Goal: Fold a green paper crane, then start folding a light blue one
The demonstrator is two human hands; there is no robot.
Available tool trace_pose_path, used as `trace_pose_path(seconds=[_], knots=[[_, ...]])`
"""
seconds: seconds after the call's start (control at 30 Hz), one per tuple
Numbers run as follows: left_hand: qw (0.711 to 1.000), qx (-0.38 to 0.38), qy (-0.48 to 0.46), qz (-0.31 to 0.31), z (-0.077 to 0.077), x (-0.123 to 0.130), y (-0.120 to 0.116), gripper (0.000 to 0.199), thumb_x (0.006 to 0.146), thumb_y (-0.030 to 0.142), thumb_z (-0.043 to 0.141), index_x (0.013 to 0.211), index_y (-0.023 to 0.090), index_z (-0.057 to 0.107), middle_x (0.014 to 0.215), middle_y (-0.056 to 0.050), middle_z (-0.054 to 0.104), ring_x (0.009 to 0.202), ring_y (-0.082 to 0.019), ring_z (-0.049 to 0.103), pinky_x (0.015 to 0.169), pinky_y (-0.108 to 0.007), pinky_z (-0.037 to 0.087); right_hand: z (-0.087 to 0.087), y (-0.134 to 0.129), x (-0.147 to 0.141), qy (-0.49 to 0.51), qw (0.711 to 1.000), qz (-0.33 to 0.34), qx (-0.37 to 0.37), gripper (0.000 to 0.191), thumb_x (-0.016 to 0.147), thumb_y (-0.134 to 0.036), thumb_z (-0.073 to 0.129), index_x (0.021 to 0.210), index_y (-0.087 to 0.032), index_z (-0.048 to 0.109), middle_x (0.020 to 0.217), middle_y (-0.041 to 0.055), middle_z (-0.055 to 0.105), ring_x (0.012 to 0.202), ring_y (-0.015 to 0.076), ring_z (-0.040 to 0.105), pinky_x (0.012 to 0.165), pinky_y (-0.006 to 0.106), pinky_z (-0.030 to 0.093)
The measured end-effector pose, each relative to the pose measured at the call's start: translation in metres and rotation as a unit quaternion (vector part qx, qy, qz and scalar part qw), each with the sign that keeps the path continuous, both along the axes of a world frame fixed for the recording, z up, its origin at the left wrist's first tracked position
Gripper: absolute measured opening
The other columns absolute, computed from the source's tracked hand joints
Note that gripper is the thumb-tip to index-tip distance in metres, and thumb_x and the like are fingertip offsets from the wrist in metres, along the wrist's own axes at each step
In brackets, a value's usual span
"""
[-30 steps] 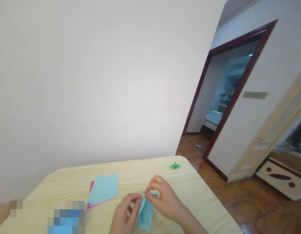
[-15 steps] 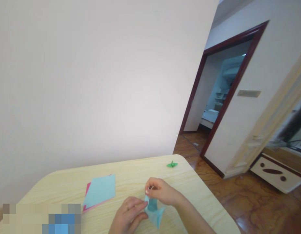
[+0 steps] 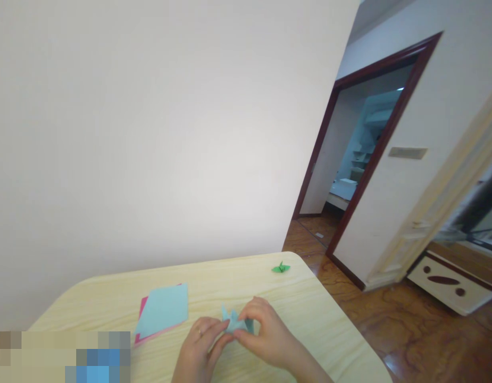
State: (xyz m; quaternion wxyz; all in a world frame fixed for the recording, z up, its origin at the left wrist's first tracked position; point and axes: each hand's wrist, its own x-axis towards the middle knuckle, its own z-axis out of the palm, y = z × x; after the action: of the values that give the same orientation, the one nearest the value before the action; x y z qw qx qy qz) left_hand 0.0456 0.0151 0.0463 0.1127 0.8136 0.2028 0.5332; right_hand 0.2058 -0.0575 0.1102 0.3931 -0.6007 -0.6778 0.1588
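Pinching: the left hand (image 3: 198,346) and the right hand (image 3: 265,335) press their fingertips in from both sides on a folded pale blue origami paper (image 3: 234,322), holding it between them.
Paper's place: between the hands, toward the near edge of the table (image 3: 230,271), around mid-width; whether it touches the wood is hidden.
Left of the hands: a pale blue paper sheet (image 3: 161,309) lying on a pink paper sheet (image 3: 142,308), just beside the left hand.
Far right corner: a green origami crane (image 3: 281,268), well apart from both hands.

Two hands (image 3: 196,344) (image 3: 267,335), one green paper crane (image 3: 281,268)
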Motion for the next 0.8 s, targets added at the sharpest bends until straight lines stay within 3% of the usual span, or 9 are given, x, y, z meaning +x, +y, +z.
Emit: trace_pose_path(seconds=[0.13, 0.33, 0.5, 0.63, 0.73, 0.8], knots=[[0.999, 0.001, 0.049, 0.006, -0.001, 0.0, -0.003, 0.024, 0.078, 0.036, 0.059, 0.097, 0.022, 0.064, 0.077, -0.005, 0.067, 0.072, -0.017, 0.064, 0.065, -0.026, 0.055, -0.007, 0.002, -0.005, 0.005, 1.0, -0.021, 0.003, 0.006, 0.069, -0.017, 0.066, 0.066, -0.017, 0.061, 0.069, -0.0002, 0.059, 0.075, 0.016, 0.056, 0.086, 0.033, 0.034], [0.994, -0.016, 0.099, 0.035, -0.002, 0.002, -0.008, 0.022, 0.08, 0.036, 0.056, 0.093, 0.02, 0.063, 0.083, -0.007, 0.066, 0.077, -0.02, 0.063, 0.068, -0.03, 0.055, -0.009, 0.003, -0.003, 0.02, 1.0, -0.007, 0.02, 0.006, 0.069, -0.018, 0.068, 0.071, -0.018, 0.063, 0.075, 0.0011, 0.061, 0.08, 0.0161, 0.056, 0.093, 0.035, 0.03], [0.994, -0.067, 0.079, 0.03, -0.004, 0.003, -0.01, 0.026, 0.08, 0.035, 0.055, 0.102, 0.022, 0.058, 0.091, -0.007, 0.065, 0.086, -0.021, 0.062, 0.074, -0.032, 0.054, -0.007, 0.002, -0.002, 0.044, 0.999, -0.015, 0.014, 0.008, 0.073, -0.019, 0.063, 0.067, -0.016, 0.06, 0.069, 0.0, 0.059, 0.073, 0.0153, 0.056, 0.091, 0.036, 0.033], [0.992, -0.113, 0.053, 0.007, -0.003, 0.004, -0.011, 0.024, 0.08, 0.036, 0.056, 0.101, 0.025, 0.058, 0.087, -0.004, 0.064, 0.082, -0.018, 0.062, 0.072, -0.031, 0.055, -0.005, 0.001, -0.002, 0.064, 0.998, -0.027, 0.005, 0.004, 0.075, -0.018, 0.059, 0.071, -0.017, 0.059, 0.07, -0.0003, 0.059, 0.073, 0.0156, 0.056, 0.095, 0.039, 0.031], [0.993, -0.11, 0.037, 0.007, -0.004, 0.006, -0.011, 0.02, 0.08, 0.036, 0.056, 0.096, 0.024, 0.06, 0.084, -0.003, 0.063, 0.079, -0.018, 0.062, 0.07, -0.029, 0.055, -0.006, 0.0, -0.004, 0.082, 0.996, -0.019, -0.008, 0.004, 0.074, -0.016, 0.058, 0.078, -0.018, 0.059, 0.076, -0.0004, 0.062, 0.077, 0.0155, 0.058, 0.102, 0.042, 0.023], [0.995, -0.09, 0.035, 0.024, -0.006, 0.006, -0.011, 0.018, 0.081, 0.035, 0.055, 0.094, 0.023, 0.061, 0.083, -0.004, 0.062, 0.08, -0.018, 0.061, 0.07, -0.029, 0.054, -0.008, -0.001, -0.006, 0.084, 0.996, -0.021, -0.012, 0.007, 0.072, -0.014, 0.059, 0.079, -0.018, 0.058, 0.077, -0.0004, 0.062, 0.078, 0.0158, 0.059, 0.1, 0.042, 0.026]])
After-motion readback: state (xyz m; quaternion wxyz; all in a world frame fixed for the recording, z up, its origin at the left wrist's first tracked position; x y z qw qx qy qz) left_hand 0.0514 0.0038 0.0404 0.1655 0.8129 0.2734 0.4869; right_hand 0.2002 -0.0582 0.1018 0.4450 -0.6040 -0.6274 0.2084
